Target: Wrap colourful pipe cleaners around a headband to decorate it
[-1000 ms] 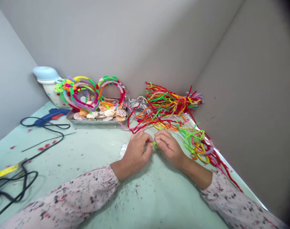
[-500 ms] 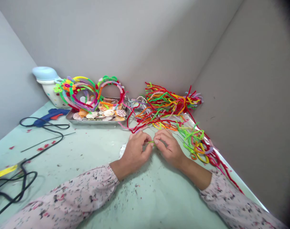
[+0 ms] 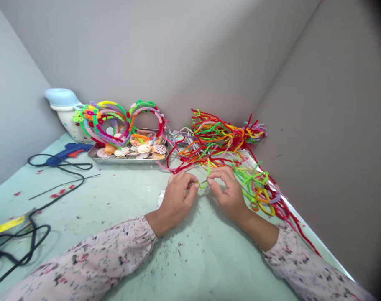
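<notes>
As left grip [image 3: 179,197] pinches fuzzy, curved green pipe cleaner [image 3: 208,168], right grip [image 3: 230,195] pinches it too.

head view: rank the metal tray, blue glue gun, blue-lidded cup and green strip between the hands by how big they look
Metal tray, the widest
Blue-lidded cup
Blue glue gun
Green strip, partly hidden
</notes>
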Demonstrator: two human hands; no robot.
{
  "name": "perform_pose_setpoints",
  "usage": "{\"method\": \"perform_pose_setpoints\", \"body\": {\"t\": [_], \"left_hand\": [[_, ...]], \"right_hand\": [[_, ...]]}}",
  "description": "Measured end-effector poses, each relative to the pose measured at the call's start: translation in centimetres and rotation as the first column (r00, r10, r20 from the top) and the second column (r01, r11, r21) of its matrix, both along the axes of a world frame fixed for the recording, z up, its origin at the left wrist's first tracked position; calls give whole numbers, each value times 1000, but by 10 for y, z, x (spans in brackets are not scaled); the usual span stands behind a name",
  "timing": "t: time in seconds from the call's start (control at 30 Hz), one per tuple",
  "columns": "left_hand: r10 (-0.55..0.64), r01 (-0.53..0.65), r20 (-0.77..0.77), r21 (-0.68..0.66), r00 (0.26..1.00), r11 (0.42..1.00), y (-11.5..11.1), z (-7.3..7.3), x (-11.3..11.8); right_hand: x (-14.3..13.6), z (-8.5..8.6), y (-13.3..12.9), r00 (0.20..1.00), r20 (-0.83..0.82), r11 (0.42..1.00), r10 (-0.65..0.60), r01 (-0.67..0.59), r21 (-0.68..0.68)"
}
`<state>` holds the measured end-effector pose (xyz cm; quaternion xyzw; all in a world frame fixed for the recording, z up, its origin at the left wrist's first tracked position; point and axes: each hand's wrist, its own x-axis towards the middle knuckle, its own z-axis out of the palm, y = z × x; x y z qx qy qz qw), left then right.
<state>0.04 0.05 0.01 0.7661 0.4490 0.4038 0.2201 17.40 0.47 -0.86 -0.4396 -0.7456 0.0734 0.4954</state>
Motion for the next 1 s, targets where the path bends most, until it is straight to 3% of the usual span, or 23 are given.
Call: {"method": "perform_pose_setpoints", "body": {"t": [0.37,0.57,1.0], "left_hand": [[23,-23,17,10,1000,1000,0,1,0],[28,-28,35,-6,999,1000,0,0,0],[-16,15,-9,-23,1000,1000,1,-1,0]], "right_hand": [[0,2,-3,999,-24,999,-26,27,29],[-2,0,-2,998,27,997,63,-62,-40],[-3,-1,0,999,-50,988,4,-12,-156]]}}
